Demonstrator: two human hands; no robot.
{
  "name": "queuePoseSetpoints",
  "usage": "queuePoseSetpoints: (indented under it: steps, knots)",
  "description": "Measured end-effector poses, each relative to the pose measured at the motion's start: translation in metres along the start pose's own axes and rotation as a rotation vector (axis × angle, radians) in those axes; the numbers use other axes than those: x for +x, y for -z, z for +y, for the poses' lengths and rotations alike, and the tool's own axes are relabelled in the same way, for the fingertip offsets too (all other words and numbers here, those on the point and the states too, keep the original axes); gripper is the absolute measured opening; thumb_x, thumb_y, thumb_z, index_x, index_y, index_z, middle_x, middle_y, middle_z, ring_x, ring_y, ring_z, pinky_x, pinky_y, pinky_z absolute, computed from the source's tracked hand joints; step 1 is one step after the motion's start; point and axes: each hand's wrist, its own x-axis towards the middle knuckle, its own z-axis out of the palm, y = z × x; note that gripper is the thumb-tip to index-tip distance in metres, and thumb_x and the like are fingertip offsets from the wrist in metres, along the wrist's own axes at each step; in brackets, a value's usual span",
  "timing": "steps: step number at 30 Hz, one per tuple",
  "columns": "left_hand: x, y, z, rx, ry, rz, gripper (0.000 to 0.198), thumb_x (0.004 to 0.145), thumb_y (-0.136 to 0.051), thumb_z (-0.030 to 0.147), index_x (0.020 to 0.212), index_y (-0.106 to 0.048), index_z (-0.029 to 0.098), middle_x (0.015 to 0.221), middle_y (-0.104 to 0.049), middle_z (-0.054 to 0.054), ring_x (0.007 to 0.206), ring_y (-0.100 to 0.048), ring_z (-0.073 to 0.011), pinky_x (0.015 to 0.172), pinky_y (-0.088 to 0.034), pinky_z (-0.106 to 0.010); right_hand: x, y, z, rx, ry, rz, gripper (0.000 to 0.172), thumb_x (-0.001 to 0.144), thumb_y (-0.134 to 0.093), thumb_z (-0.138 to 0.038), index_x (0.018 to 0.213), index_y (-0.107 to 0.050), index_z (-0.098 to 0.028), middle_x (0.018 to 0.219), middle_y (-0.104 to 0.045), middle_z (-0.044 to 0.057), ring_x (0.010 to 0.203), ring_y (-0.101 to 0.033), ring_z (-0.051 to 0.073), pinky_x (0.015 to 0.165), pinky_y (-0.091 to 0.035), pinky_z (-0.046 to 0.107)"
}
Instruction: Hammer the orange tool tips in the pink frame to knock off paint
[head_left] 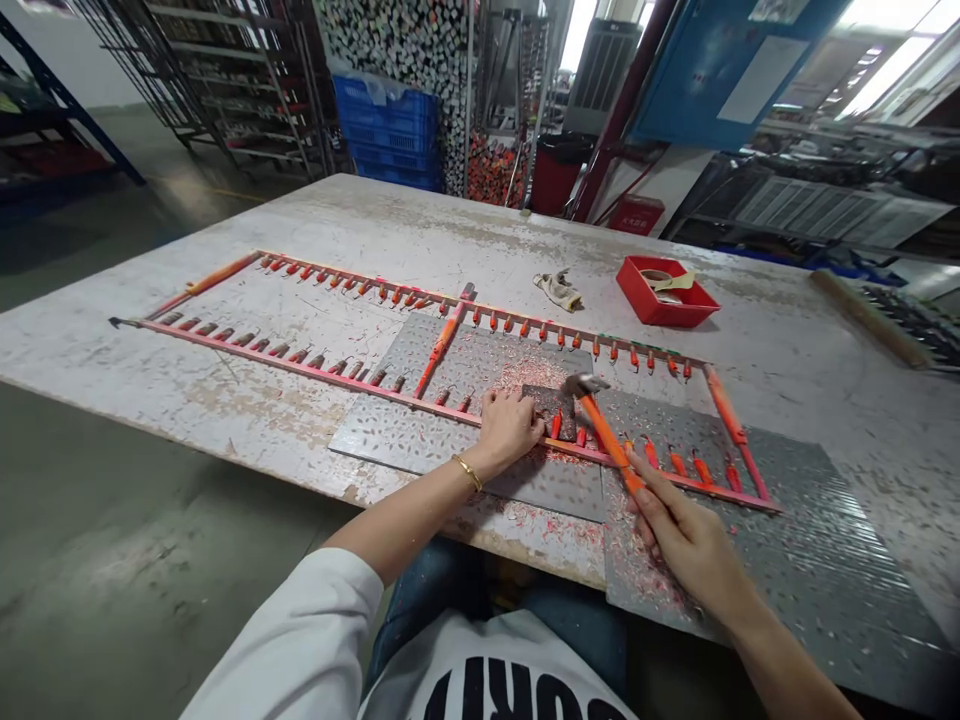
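Observation:
My right hand [679, 535] is wrapped round the orange handle of a hammer [611, 445]. The hammer's metal head is over a small dark metal block [551, 400] lying by the near rail. A long paint-coated rack frame [442, 345] lies flat, with several orange and red hooked pegs along both long rails. My left hand [508, 430] rests at the near rail beside the block, fingers curled together; what they pinch is hidden. Just right of those fingers, an orange peg [556, 424] lies over the block.
Grey textured metal plates [420, 440] lie under part of the frame, strewn with paint chips. On the worktable [300, 215] beyond are a glove [559, 290] and a red bin [667, 310] with tape inside. Blue crates [386, 120] and racks stand behind.

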Motion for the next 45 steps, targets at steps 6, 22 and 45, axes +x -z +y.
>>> queuePoseSetpoints:
  steps: [6, 22, 45]
  knots:
    - [-0.004, -0.008, -0.003, -0.011, 0.018, 0.042, 0.019, 0.093, -0.063, 0.034, 0.080, -0.066, 0.021, 0.094, -0.072, -0.006, 0.098, -0.061, -0.0253, 0.098, -0.037, -0.047, 0.003, 0.002, -0.017, -0.082, 0.239, 0.139, 0.050, 0.101, -0.050, -0.038, 0.148, -0.057, -0.024, 0.081, -0.069, 0.001, 0.056, -0.056, 0.012, 0.057, -0.051, 0.026]
    - [-0.006, -0.007, -0.001, -0.009, 0.050, 0.013, 0.017, 0.093, -0.063, 0.032, 0.080, -0.063, 0.022, 0.091, -0.072, -0.004, 0.095, -0.061, -0.0251, 0.091, -0.039, -0.044, 0.017, 0.006, -0.013, -0.239, 0.339, 0.115, 0.050, 0.102, -0.047, -0.037, 0.149, -0.056, -0.024, 0.101, -0.078, 0.008, 0.085, -0.074, 0.020, 0.080, -0.059, 0.033]
    - [-0.009, -0.006, -0.002, -0.011, 0.083, 0.001, 0.017, 0.095, -0.063, 0.034, 0.082, -0.062, 0.022, 0.093, -0.072, -0.004, 0.099, -0.061, -0.0241, 0.092, -0.037, -0.041, 0.036, 0.009, -0.006, -0.372, 0.337, -0.063, 0.048, 0.105, -0.039, -0.033, 0.150, -0.055, -0.026, 0.103, -0.079, 0.006, 0.088, -0.076, 0.022, 0.076, -0.060, 0.034]
